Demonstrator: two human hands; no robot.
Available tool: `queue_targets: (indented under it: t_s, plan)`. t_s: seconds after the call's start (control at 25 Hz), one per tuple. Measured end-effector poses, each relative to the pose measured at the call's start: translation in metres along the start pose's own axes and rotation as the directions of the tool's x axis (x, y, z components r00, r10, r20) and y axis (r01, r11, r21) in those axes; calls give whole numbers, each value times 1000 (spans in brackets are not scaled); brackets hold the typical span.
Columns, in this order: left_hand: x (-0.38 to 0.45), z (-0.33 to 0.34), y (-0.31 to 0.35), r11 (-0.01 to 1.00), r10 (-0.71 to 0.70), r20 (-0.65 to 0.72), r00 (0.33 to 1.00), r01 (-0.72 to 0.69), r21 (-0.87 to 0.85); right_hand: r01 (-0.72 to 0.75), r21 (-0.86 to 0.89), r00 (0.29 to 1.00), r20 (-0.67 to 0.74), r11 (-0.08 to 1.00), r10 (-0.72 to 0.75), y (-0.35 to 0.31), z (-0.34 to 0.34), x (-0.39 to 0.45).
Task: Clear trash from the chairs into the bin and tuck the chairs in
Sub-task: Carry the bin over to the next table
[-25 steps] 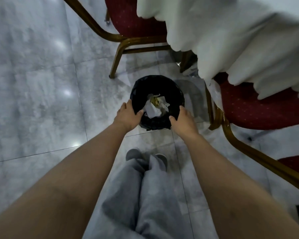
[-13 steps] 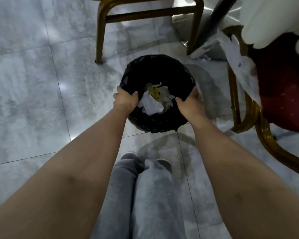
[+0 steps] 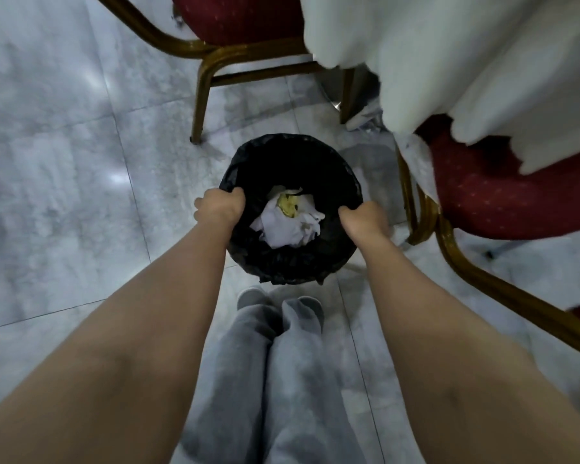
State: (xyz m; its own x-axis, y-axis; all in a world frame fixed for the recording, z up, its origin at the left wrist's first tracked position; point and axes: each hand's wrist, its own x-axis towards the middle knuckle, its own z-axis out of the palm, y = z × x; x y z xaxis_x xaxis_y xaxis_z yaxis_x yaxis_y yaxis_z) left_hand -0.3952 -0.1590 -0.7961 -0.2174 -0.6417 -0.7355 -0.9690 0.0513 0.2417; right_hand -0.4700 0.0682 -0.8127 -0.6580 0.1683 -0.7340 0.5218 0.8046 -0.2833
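White draped tablecloth hides the far part of the red padded right chair; crumpled paper behind it blurred.

this looks like a banquet or function hall. a white tablecloth hangs in long folds over a table, and two banquet chairs with dark red padded seats and gold metal frames stand against it, one to its left, one below its hem. beneath the cloth lies a polished grey marble tile floor with glossy light reflections.
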Motion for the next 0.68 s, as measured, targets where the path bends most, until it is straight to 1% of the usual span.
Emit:
queue_targets:
  t_s: [0.08, 0.16, 0.24, 0.32, 0.44, 0.52, 0.68]
  plan:
    - [-36, -23, 0, 1000, -11, 15, 1000, 11, -1, -22, 10, 1000, 7, 1000, 22, 0, -23, -38]
    - [-72, -47, 4, 1000, -12, 15, 1000, 13, -15, -29, 16, 999, -20, 999, 29, -2, -49, -78]
    - [-112, -71, 14, 999, 16, 20, 1000, -15, -46, -25, 20, 998, -63, 1000, 26, -3, -81, -119]
    - [-156, -95, 20, 995, 59, 55, 997, -54, -84, -1, 18, 995, -101, 1000, 3, 2, -114, -164]
    - [-190, -116, 27, 985, 108, 111, 988, -92, -144, 7, 7, 996, -91, 1000, -6, 4, -145, -201]
    - [-225, -131, 21, 973, 178, 130, 975, -154, -173, 20, 2, 998, -66, 1000, -20, 16, -169, -241]
    - [-280, -151, 1, 957, 279, 201, 939, -256, -134, 57, 1, 998, -28, 998, -57, 50, -188, -305]
